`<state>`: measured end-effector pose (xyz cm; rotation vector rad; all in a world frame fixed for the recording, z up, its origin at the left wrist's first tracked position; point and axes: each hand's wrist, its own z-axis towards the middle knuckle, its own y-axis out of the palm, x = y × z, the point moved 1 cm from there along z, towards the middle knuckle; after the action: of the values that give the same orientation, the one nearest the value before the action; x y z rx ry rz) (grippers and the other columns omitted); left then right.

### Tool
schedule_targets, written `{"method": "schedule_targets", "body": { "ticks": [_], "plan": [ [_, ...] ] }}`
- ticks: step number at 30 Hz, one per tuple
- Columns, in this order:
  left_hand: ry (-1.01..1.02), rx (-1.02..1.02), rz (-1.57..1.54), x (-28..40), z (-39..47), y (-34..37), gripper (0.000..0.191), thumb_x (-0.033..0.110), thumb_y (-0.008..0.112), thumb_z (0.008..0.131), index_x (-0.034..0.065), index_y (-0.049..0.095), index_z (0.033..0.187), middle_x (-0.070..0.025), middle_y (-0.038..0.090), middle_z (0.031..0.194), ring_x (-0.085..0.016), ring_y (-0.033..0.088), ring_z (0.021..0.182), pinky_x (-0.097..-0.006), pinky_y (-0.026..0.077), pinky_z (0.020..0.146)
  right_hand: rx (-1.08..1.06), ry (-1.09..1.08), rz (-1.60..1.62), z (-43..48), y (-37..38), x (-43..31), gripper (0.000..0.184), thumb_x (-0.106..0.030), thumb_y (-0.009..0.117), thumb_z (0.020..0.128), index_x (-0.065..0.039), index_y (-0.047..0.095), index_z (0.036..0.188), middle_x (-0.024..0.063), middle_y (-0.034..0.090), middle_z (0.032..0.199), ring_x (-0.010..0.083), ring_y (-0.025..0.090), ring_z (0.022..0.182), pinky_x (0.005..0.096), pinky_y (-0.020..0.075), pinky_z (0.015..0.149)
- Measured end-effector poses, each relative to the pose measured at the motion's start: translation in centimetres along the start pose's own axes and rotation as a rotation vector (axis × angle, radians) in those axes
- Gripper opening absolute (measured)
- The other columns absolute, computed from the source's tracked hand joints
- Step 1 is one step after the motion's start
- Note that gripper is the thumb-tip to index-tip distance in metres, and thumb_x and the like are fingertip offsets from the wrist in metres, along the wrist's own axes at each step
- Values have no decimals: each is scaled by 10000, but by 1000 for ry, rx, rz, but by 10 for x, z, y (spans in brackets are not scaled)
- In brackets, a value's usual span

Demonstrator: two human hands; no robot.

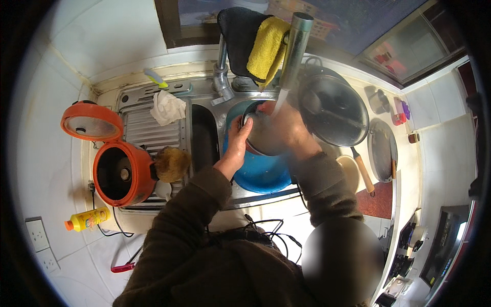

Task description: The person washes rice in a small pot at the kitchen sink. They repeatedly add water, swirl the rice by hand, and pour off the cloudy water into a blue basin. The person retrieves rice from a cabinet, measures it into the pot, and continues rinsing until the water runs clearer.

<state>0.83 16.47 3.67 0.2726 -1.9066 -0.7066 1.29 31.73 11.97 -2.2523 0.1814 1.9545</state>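
Observation:
My left hand [237, 147] grips the left rim of a dark round cooking pot [264, 132], its thumb over the edge. My right hand [293, 128] reaches across the pot's right side, fingertips at the far inner wall. Blur there hides whether it holds anything. Water [281, 101] runs from the metal tap spout [296, 51] towards the pot and right hand. Below the pot sits a blue plastic basin [262, 178] in the steel sink. An orange rice cooker [142, 174] stands left with its lid [92, 122] raised and its heating plate exposed.
A brown-yellow scrubber [172, 165] and crumpled white paper [168, 108] lie on the ribbed drainboard [147, 130]. A black-and-yellow cloth [264, 50] hangs by the tap. Right of the sink are a large dark pan [333, 109] and a wooden handle [363, 172]. Cables [276, 230] hang below the counter.

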Motion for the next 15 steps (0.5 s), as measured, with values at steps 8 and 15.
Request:
{"method": "schedule_targets", "body": {
  "ticks": [8,15],
  "plan": [
    [88,-54,-8,5,0,4,671,360,643,913,53,335,1424,-104,490,1322,-205,505,1184,-352,397,999,138,-178,323,-17,-33,10,262,-43,609,899,2,596,1156,103,663,1093,204,625,1037,325,472,965],
    [-259,-84,-111,-8,-4,2,629,328,619,894,149,300,1405,-112,506,1264,-271,552,1115,-471,522,817,280,-150,-467,-48,-11,10,124,-6,596,882,-16,687,965,143,702,973,230,670,950,315,515,863]
  ]
}}
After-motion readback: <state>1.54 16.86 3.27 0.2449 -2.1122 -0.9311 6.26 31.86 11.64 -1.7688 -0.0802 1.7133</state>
